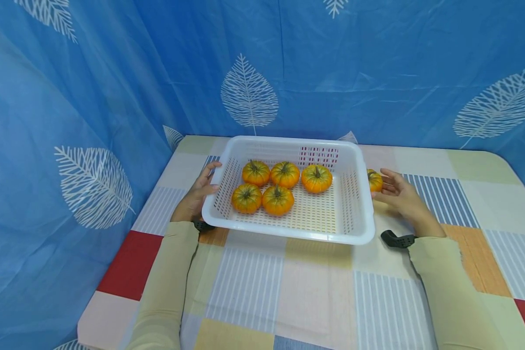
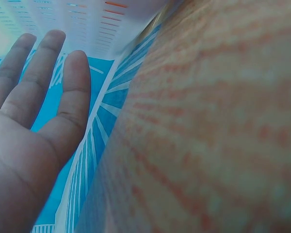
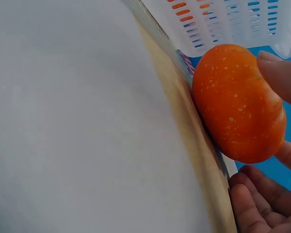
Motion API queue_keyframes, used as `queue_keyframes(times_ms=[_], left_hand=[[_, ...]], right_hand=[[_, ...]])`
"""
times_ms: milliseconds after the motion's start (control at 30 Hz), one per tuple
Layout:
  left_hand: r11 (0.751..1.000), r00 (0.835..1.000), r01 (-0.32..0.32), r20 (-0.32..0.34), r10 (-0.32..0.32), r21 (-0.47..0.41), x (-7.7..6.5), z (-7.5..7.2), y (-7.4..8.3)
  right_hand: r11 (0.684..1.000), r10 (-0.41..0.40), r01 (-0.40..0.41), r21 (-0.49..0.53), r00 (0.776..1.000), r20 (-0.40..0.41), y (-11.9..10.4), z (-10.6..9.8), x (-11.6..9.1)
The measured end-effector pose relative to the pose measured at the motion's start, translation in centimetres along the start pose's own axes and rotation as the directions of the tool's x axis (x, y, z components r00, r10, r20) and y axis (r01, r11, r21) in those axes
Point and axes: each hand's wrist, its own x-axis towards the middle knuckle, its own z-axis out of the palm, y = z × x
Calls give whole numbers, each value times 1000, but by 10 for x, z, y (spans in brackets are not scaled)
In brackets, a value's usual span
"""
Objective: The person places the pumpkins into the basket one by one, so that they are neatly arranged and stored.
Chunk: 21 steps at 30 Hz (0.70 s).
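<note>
A white plastic basket (image 1: 284,236) with slotted sides stands on the table, and several small orange pumpkins (image 1: 277,200) lie in it, mostly toward its left half. My left hand (image 1: 198,193) is at the basket's left side, fingertips right at the rim. In the left wrist view the fingers of that hand (image 2: 43,102) are extended, close to the basket wall (image 2: 87,29). Just outside the basket's right side, another small pumpkin (image 3: 237,104) is held between the thumb and fingers of my right hand (image 1: 400,194). The basket's rim partly hides this pumpkin in the head view.
A patchwork-patterned cloth (image 1: 315,291) covers the table. Blue curtain (image 1: 297,73) with white leaf prints hangs along the back and the left side. A black wrist strap piece (image 1: 397,239) sits beside the right sleeve.
</note>
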Motion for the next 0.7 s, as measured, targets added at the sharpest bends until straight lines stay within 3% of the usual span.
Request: queue_keyframes(times_ms=[700], left_hand=[[1000,1000,9,-11,-9,0,0,1,1]], right_hand=[[997,32,-34,-69,999,-21,-4,5,-1]])
